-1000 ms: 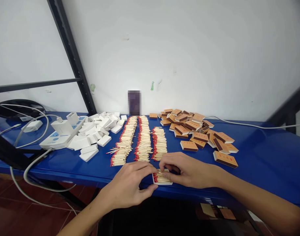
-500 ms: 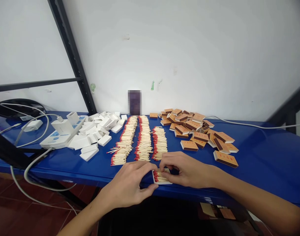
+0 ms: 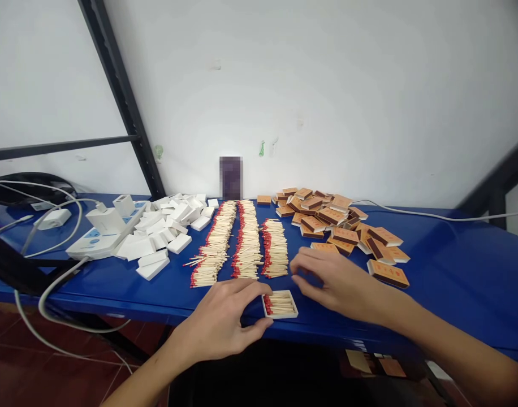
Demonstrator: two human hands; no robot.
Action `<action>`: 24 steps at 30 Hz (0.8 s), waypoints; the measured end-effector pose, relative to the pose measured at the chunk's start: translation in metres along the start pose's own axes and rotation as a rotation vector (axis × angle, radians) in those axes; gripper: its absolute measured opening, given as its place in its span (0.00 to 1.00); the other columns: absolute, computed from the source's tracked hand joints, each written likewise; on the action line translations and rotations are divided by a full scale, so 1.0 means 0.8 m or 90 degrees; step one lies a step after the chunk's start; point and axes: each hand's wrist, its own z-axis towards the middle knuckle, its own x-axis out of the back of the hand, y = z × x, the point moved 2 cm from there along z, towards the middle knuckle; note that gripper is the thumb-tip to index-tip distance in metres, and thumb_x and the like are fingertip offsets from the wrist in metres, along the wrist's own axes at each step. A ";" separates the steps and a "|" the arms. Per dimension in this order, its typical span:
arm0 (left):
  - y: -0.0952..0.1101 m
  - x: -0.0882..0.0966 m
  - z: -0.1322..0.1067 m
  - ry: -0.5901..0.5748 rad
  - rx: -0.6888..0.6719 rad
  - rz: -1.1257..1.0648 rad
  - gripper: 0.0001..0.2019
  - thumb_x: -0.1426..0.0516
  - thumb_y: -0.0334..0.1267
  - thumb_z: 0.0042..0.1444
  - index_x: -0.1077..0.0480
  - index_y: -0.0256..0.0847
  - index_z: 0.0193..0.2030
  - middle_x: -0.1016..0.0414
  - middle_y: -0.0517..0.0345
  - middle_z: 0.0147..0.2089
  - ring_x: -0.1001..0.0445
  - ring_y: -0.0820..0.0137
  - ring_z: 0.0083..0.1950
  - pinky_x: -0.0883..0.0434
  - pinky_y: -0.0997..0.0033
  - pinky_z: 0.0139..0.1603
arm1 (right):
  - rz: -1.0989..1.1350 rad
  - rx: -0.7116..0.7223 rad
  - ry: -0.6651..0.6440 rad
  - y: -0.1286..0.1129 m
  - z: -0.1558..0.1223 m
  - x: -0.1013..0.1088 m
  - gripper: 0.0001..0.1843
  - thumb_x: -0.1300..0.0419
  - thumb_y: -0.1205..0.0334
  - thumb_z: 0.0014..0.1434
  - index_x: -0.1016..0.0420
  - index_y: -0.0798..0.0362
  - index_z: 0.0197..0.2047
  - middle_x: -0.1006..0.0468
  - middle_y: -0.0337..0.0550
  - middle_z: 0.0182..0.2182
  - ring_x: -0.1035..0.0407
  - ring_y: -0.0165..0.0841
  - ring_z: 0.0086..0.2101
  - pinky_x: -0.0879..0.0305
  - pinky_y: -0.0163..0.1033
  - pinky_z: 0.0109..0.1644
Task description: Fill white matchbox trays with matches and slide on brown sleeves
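Note:
A small white matchbox tray filled with red-tipped matches lies near the front edge of the blue table. My left hand grips the tray's left end between thumb and fingers. My right hand hovers just right of and behind the tray, fingers apart, holding nothing, over an orange matchbox sleeve. Three rows of loose matches lie behind the tray.
A heap of white empty trays sits at the left, a heap of orange sleeves at the right. A white power strip with chargers and cables lies far left. Black shelf struts rise along the wall.
My right hand has lifted off the tray and moved right and back toward the orange sleeves. My left hand has stayed on the tray.

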 end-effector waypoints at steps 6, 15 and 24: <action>0.003 0.000 -0.001 0.000 0.013 0.005 0.16 0.41 0.40 0.61 0.35 0.48 0.55 0.23 0.60 0.52 0.23 0.63 0.50 0.30 0.65 0.50 | -0.225 -0.161 0.040 0.081 -0.042 -0.001 0.17 0.47 0.62 0.61 0.32 0.52 0.53 0.24 0.52 0.52 0.26 0.46 0.46 0.31 0.46 0.43; 0.000 0.000 0.000 0.004 0.013 0.009 0.17 0.41 0.40 0.63 0.36 0.49 0.57 0.24 0.59 0.54 0.24 0.62 0.52 0.30 0.63 0.51 | -0.008 -0.124 -0.044 0.026 -0.051 0.007 0.15 0.43 0.60 0.60 0.31 0.49 0.52 0.21 0.47 0.45 0.25 0.41 0.41 0.30 0.44 0.43; -0.001 0.000 -0.003 -0.012 0.013 -0.004 0.16 0.42 0.41 0.64 0.36 0.49 0.57 0.24 0.59 0.55 0.25 0.62 0.52 0.31 0.63 0.52 | 0.175 -0.116 -0.085 -0.004 -0.045 -0.004 0.13 0.41 0.57 0.62 0.31 0.47 0.50 0.24 0.44 0.46 0.29 0.39 0.44 0.32 0.44 0.47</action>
